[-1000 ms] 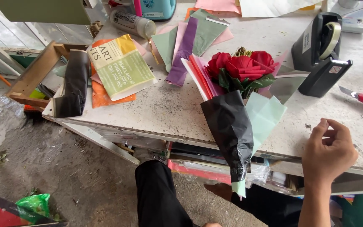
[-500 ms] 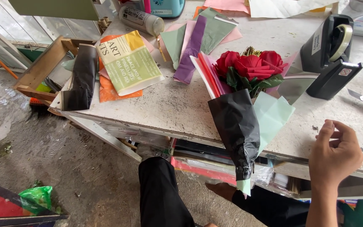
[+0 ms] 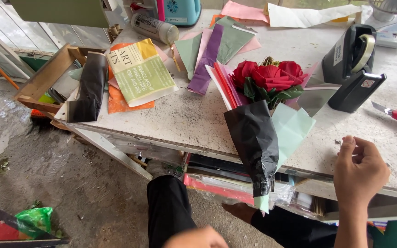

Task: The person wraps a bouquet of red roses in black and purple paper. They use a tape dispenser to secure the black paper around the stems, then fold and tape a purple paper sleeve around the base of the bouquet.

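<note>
Two hands | right hand (image 3: 360, 172) loosely curled, empty | left hand (image 3: 197, 239) unclear | black wrap (image 3: 253, 142) holds red roses (image 3: 269, 76)

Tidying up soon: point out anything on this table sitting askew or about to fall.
The rose bouquet lies with its black-wrapped stem end hanging past the table edge. A black paper roll at the left corner also overhangs. The right hand rests near the edge, touching neither.

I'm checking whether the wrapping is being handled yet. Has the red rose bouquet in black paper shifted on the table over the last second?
No. The red rose bouquet in black paper keeps its spot beside the black tape dispenser; only the camera moved.
</note>
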